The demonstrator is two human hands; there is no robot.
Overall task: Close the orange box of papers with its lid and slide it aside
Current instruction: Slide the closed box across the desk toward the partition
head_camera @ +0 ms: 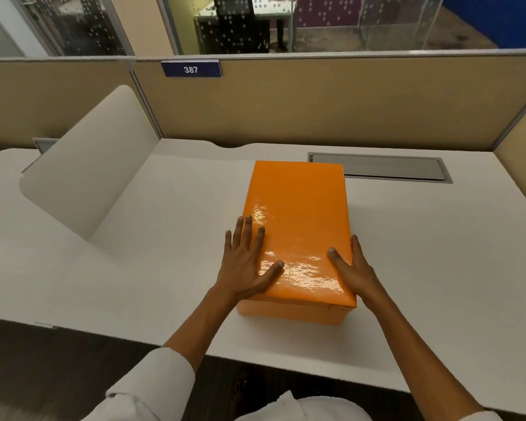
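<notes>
A glossy orange lid (298, 214) sits flat on top of the orange box (289, 312), which stands in the middle of the white desk (438, 253). The papers inside are hidden. My left hand (246, 262) lies flat with spread fingers over the lid's near left edge. My right hand (351, 268) clasps the near right edge, thumb on top of the lid and fingers down the box's right side.
A grey cable hatch (383, 168) is set into the desk behind the box. A curved white divider (88, 165) rises on the left. Beige partition walls (316, 101) close the back and right. The desk's front edge is near my body.
</notes>
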